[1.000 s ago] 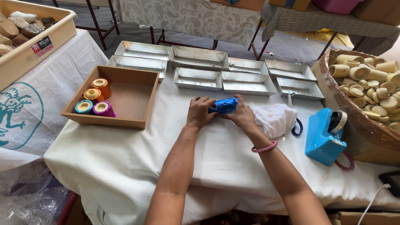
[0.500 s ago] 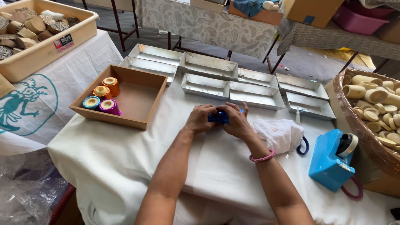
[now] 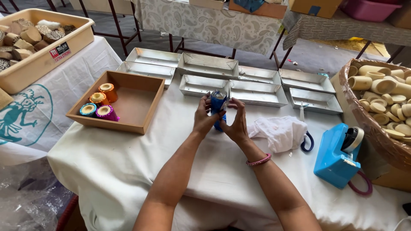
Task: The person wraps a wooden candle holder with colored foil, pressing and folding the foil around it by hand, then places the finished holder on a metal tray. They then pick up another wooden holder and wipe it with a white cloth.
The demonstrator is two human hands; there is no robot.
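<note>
On white-clothed table [image 3: 128,171], metal trays [image 3: 207,65]; patterned-cloth tables [image 3: 205,21] behind.

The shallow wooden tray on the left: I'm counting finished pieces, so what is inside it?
The shallow wooden tray holds four foil-wrapped cylinders in its near-left corner: orange, gold, blue and purple. The remaining floor shows bare wood. Nothing covers them.

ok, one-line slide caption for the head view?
Both hands, left hand and right hand, hold a blue foil-wrapped piece upright above the white-clothed table.
</note>
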